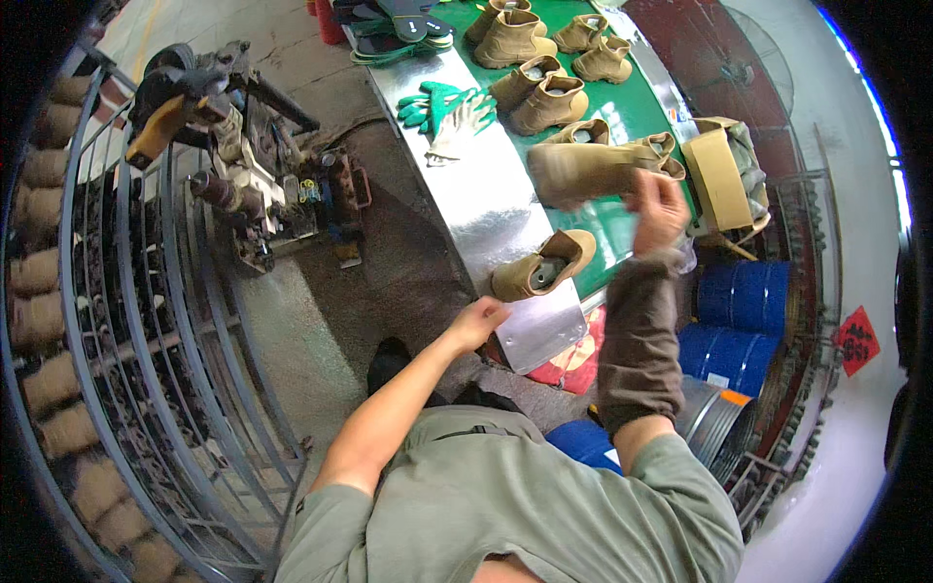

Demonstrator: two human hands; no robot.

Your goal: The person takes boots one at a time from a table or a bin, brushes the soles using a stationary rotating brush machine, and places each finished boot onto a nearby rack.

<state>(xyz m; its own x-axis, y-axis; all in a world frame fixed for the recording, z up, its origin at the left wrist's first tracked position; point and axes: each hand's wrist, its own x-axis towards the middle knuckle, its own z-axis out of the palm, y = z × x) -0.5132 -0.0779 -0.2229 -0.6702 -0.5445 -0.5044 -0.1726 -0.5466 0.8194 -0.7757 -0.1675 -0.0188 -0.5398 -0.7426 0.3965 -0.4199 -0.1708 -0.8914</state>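
My right hand (661, 212), in a dark brown sleeve cover, is closed at the upper end of a tan boot (583, 173). This boot is smeared by motion and hangs over the green table surface. Below it, another tan boot (539, 275) lies tipped with its opening up, on the shiny metal edge of the table (486, 209). My left hand (479, 323) is beside the toe of that boot, its fingers curled. Whether anything is in them is hidden.
Several tan boots (554, 105) stand in rows on the green table. White and green gloves (457, 121) and dark insoles (398, 24) lie farther along. A cardboard box (719, 175) and blue drums (743, 296) are right; a machine (238, 165) and metal rack (131, 321) are left.
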